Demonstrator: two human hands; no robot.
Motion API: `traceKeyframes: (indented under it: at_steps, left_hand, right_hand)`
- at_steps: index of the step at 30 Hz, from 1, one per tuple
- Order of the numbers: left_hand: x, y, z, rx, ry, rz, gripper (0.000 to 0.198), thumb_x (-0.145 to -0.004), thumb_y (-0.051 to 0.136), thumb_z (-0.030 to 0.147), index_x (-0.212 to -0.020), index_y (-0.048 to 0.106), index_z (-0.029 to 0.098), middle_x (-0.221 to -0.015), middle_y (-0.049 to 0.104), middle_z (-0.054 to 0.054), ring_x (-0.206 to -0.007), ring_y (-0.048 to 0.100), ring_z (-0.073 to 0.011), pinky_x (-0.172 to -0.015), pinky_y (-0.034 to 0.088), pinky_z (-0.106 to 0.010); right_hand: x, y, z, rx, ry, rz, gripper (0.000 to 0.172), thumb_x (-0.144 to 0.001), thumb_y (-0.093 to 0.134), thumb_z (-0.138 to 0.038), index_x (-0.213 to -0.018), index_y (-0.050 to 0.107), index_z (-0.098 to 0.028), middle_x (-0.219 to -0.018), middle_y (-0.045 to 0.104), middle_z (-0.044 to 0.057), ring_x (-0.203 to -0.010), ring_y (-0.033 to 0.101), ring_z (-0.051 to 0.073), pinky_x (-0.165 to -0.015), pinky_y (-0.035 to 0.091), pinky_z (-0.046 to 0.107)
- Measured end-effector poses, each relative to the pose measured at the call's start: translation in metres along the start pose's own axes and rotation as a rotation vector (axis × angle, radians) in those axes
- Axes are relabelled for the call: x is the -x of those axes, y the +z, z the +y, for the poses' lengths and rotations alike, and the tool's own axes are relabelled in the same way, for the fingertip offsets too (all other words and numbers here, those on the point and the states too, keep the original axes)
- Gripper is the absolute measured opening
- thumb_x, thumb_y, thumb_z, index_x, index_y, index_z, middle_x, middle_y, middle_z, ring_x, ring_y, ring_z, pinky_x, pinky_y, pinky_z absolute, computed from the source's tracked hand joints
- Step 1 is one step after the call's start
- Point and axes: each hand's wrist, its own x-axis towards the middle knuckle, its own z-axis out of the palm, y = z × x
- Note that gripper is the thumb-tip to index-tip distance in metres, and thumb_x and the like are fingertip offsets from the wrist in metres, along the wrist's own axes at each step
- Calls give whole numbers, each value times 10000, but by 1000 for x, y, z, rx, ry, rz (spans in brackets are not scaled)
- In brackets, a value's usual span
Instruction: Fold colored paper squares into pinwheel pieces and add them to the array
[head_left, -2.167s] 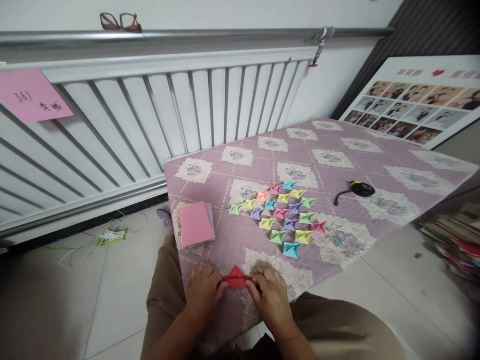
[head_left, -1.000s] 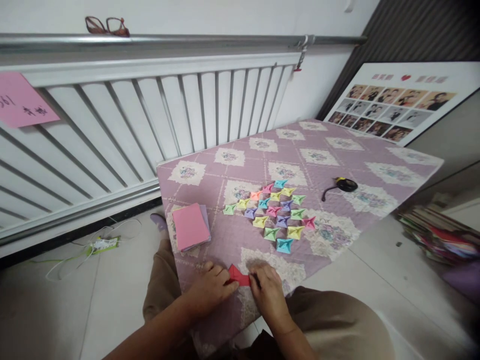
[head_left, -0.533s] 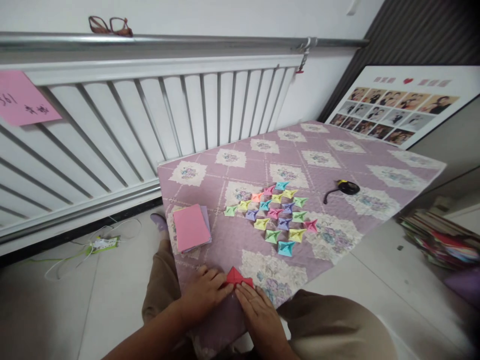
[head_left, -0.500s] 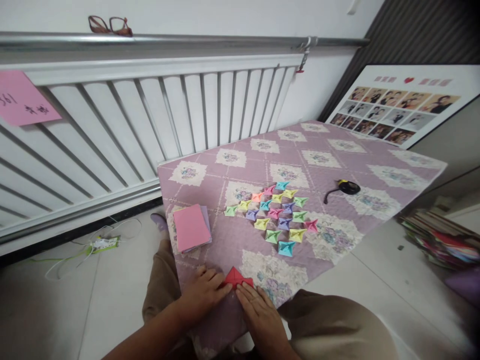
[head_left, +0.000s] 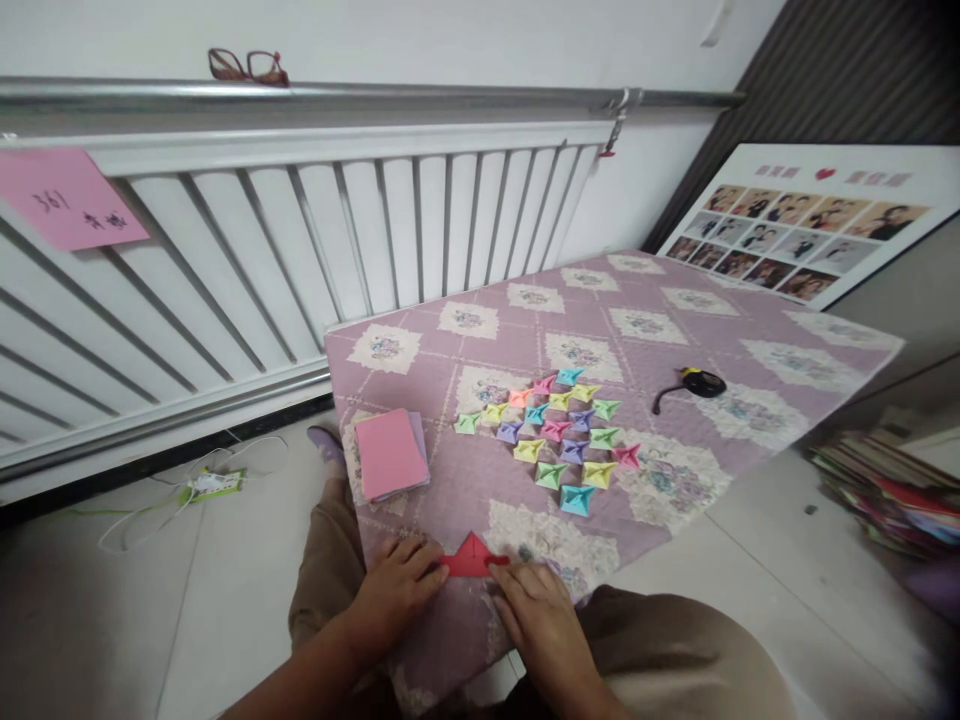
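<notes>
Low in the frame, near the centre, a red folded paper (head_left: 471, 562) lies on the patterned cloth (head_left: 457, 510). The left hand (head_left: 397, 585), loosely curled, grips its left end; the right hand (head_left: 538, 608), fingers bent and nearly closed, grips the right. The creases beneath the fingertips are too covered to judge. Uneven pressure could skew the central peak, and a hard outward tug could tear the paper.

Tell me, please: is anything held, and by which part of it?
The red folded paper: the left grip is at its left end, the right grip at its right end. I cannot tell whether they pinch or only press it.
</notes>
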Motion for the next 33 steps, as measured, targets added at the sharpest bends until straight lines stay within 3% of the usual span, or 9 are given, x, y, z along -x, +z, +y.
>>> traceKeyframes:
  at_steps: [4, 7, 10, 16, 33]
  left_hand:
    - [-10, -1, 6, 50, -88, -23, 125, -901, 572, 259, -1007, 637, 272, -1153, 613, -15, -1046, 496, -219, -899, 345, -393]
    - [-21, -6, 12, 40, -118, -81, 114, -877, 605, 325, -917, 649, 228, -1122, 603, -41, -1044, 497, -226, -901, 358, -399]
    - [-32, -14, 19, 4, -125, -146, 163, -878, 603, 347, -956, 638, 207, -1108, 590, -55, -1054, 490, -231, -901, 369, -399]
    - [-43, -19, 28, -29, -44, -199, 170, -924, 538, 329, -995, 608, 191, -1011, 605, -39, -979, 518, -218, -848, 399, -365]
    - [-40, -9, 25, -66, 18, -150, 149, -932, 505, 273, -1014, 592, 184, -997, 611, -58, -939, 543, -214, -800, 436, -343]
  right_hand:
    - [-25, -11, -8, 14, 31, -104, 225, -794, 711, -237, -1005, 669, -304, -918, 685, 11, -879, 600, 223, -868, 367, 404]
    - [-37, -11, -7, 40, -23, -100, 94, -789, 717, -221, -864, 674, -257, -864, 664, 15, -858, 581, 210, -835, 353, 374]
    - [-41, -9, -4, 50, -72, -86, 53, -800, 693, -199, -809, 663, -242, -841, 656, 13, -845, 569, 199, -788, 343, 337]
    - [-40, -7, -3, 80, -134, -61, 60, -820, 665, -192, -774, 653, -229, -811, 648, 7, -832, 572, 191, -789, 332, 327]
    - [-38, -8, -3, 62, -111, -36, 87, -815, 640, -150, -794, 668, -229, -808, 648, 1, -793, 589, 173, -751, 405, 287]
